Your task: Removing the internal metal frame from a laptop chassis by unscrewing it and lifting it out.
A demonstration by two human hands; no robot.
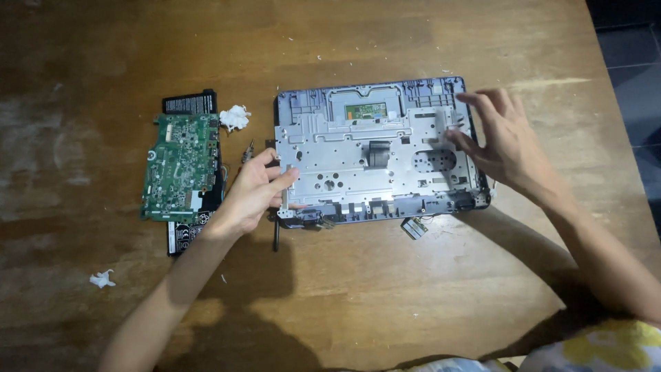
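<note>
— Where does the laptop base point(375, 155) sit?

— Flat on the wooden tabletop point(385, 289), middle right, its silver metal frame point(358, 162) facing up inside the dark shell.

— And the hands?

— The left hand point(251, 193) is at the frame's left edge, fingers curled and pinching there. The right hand point(499, 141) is open, fingers spread, fingertips touching the frame's right part.

— What lies around?

— A green circuit board point(180, 167) lies well to the left, on top of a black battery point(190, 103). A white crumpled scrap point(235, 117) sits between them and the base. A dark screwdriver point(275, 234) pokes out below the left hand, and another white scrap point(102, 278) lies lower left.
</note>
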